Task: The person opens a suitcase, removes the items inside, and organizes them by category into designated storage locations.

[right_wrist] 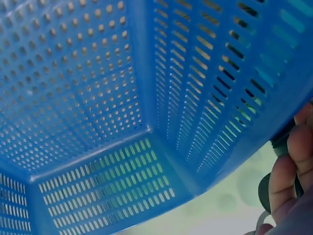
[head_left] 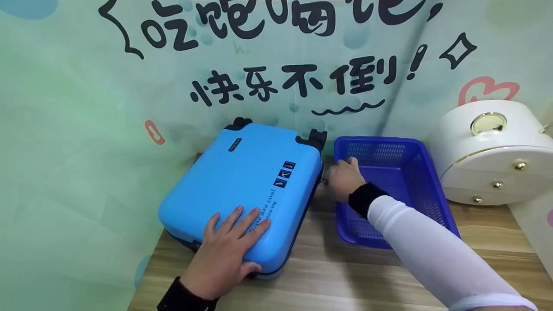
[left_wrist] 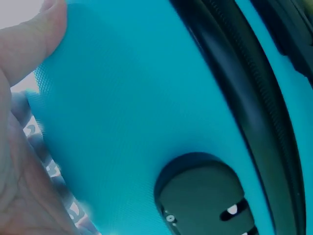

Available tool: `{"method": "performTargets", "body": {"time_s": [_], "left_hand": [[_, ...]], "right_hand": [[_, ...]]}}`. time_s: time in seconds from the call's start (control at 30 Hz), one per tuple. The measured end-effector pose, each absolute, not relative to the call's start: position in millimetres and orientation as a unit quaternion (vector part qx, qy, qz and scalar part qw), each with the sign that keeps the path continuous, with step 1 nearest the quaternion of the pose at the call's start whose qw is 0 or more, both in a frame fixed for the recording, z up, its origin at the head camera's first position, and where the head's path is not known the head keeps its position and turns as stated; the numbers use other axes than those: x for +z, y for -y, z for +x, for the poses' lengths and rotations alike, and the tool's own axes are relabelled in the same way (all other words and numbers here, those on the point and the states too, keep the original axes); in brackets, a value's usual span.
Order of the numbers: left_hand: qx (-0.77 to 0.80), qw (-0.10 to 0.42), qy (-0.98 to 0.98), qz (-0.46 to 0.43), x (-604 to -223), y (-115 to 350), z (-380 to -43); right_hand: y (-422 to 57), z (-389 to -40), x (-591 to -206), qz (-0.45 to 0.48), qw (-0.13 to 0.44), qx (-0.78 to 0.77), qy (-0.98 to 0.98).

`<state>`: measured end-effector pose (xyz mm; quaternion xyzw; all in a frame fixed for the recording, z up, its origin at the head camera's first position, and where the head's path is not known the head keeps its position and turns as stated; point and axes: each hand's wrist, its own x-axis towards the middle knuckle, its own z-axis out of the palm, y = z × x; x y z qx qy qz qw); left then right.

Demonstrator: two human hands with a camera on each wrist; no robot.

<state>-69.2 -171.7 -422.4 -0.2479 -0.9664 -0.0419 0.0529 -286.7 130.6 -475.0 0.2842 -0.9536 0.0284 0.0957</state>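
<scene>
Basically, blue suitcase (head_left: 242,181) lies mid-frame on the counter (head_left: 311,268); L hand (head_left: 229,250) spread on its upper face, lower centre, prob. to steady it; R hand (head_left: 344,180), well apart, right of centre, curled at side zip (head_left: 312,199), apparently pinching its pull; basket (head_left: 380,139) just beside.

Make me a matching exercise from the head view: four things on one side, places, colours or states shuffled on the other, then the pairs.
Things
1. left hand
2. suitcase
3. basket
4. white box

Descriptions
A. dark blue, with rows of holes in its walls
B. rests, fingers spread, on a light-blue surface
C. has gold-coloured knobs on its front
D. light blue, black wheels at its far end

Pairs: 1-B, 2-D, 3-A, 4-C
</scene>
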Motion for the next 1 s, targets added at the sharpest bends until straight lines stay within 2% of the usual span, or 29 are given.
{"method": "performTargets", "body": {"time_s": [0.23,0.47,0.63,0.8,1.0], "left_hand": [[-0.046,0.068,0.964,-0.253,-425.2,180.8,-66.9],[-0.077,0.066,0.964,-0.247,-427.8,180.8,-64.8],[-0.097,0.065,0.969,-0.219,-429.8,162.7,-67.0],[-0.085,0.11,0.976,-0.169,-436.1,142.9,-71.0],[-0.073,0.143,0.977,-0.142,-441.3,134.6,-70.2]], "right_hand": [[-135.3,-282.8,-470.8,0.298,0.057,0.071,0.95],[-134.5,-279.4,-473.2,0.304,0.061,0.082,0.947],[-132.4,-275.1,-470.5,0.288,0.075,0.052,0.953],[-130.9,-271.1,-465.7,0.277,0.06,0.052,0.958],[-135.2,-287.4,-445.1,0.191,0.061,0.114,0.973]]}}
